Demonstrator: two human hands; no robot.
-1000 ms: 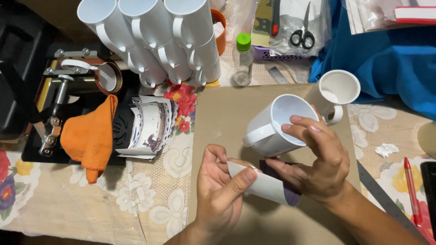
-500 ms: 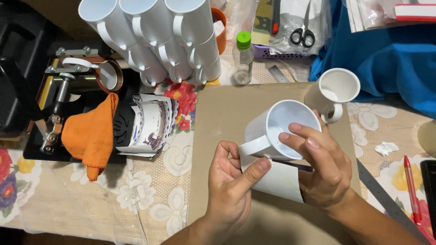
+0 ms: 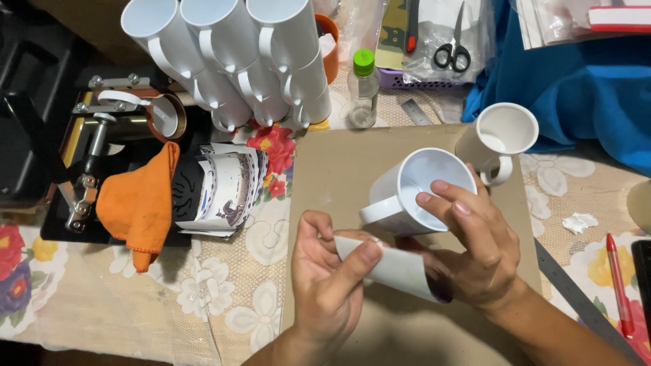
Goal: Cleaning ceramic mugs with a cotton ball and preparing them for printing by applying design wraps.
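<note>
Floral tablecloth (image 3: 102,318) is lying under a brown cardboard mat (image 3: 339,163), where the right hand (image 3: 475,257) is gripping a white mug (image 3: 417,193) at centre while the left hand (image 3: 332,278) is pinching a paper sheet (image 3: 400,271), seemingly curling it round the mug; stacked mugs (image 3: 230,61) are waiting at eleven o'clock.

Evenly and brightly lit from above, warm in tone. Soft shadow cast under the left hand (image 3: 332,271) and right hand (image 3: 475,251) onto the flat brown cardboard sheet (image 3: 339,163). Mild glare along the glossy white ceramic mugs stacked at the top (image 3: 224,47), near blown-out on their rims. Deep shadow swallowing the black metal press at the left edge (image 3: 41,135). Sharp focus at centre; slight softness and wide-angle stretching toward the corners. No motion blur on the fingers.
</note>
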